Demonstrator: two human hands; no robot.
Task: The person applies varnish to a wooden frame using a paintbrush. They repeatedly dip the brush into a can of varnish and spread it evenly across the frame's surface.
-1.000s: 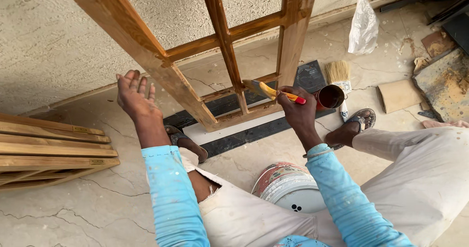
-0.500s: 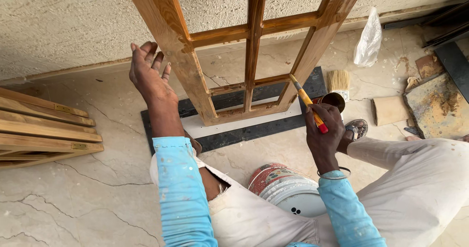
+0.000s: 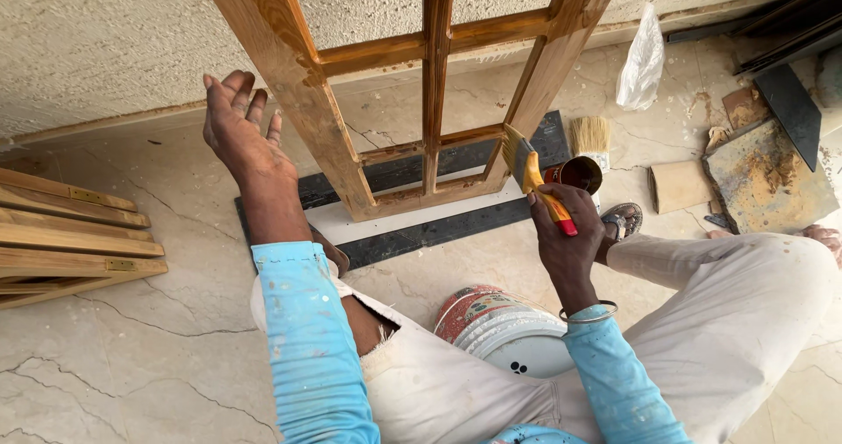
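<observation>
A wooden window frame point(image 3: 298, 102) with glossy brown bars leans against the rough wall, its foot on a white and black board point(image 3: 421, 225). My left hand point(image 3: 239, 128) is raised with fingers spread, just left of the frame's left upright, holding nothing. My right hand point(image 3: 566, 225) grips a paintbrush point(image 3: 531, 172) with a yellow and red handle, its bristles near the frame's lower right corner. A small tin of dark brown varnish point(image 3: 581, 174) stands right behind the brush.
Wooden slats with hinges point(image 3: 70, 233) lie stacked at the left. A white bucket point(image 3: 504, 334) sits between my legs. Beyond the tin are a second brush point(image 3: 590, 135), a white plastic bag point(image 3: 642, 62), sandpaper point(image 3: 681, 186) and rusty metal sheets point(image 3: 767, 176).
The view has shifted, so the frame looks more upright. My right hand has swung the brush from pointing left to pointing up toward the frame's lower right corner. My left hand stays raised and spread.
</observation>
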